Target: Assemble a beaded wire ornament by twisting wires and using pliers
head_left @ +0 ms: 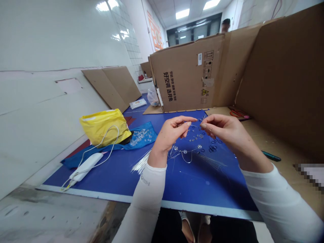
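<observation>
Here's the beaded wire (pixel 193 143), clear beads strung along it, sitting mid-board on the blue board (pixel 101 179), its far part up between the hands. The left hand (pixel 172 131) and right hand (pixel 222 128) close in, fingertips (pixel 188 124) pinched nearly together, though the strand's too fine to confirm a grip. Short, light pinches suit wire this thin! Loose clear beads (pixel 140 136) wait left on a blue cloth (pixel 83 157).
</observation>
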The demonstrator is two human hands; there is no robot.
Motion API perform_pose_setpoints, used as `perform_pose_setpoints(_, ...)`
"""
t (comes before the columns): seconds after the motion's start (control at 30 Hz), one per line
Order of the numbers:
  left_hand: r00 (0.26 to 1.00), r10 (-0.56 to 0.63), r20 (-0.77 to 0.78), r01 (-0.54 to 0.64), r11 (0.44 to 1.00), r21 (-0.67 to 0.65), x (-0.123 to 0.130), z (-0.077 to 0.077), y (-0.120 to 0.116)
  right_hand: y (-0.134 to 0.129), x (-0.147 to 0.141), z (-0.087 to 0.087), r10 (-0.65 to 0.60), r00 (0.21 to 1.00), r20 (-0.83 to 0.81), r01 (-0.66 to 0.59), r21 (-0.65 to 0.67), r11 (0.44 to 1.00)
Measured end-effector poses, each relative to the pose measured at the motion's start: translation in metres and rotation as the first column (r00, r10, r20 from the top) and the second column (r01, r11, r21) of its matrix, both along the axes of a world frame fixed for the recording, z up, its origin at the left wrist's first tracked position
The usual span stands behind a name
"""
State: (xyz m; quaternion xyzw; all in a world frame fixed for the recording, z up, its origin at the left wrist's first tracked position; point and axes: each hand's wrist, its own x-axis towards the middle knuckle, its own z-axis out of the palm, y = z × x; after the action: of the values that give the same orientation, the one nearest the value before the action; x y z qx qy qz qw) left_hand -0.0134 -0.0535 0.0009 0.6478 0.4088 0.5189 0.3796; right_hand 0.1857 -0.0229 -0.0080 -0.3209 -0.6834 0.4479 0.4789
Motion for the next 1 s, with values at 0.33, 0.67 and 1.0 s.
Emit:
perform_pose_setpoints(0.33,0.997,-0.07,-0.015,0.07,0.997,0.016,-0.003,-0.004,0.002,-0.004,-0.002,0.002,-0.015,0.991,0.131,0.009,0.047,0.999)
perform_pose_setpoints(0.67,0.989,-0.081,0.121,0.076,0.996,0.042,-0.012,-0.005,0.009,-0.001,0.008,0.008,0.026,0.987,0.161,-0.02,-0.036,0.999)
perform_pose_setpoints(1.0,0.991,-0.048,0.128,0.041,0.998,0.056,-0.012,-0.005,0.007,-0.008,0.003,0.011,0.084,0.985,0.148,-0.088,0.02,0.996)
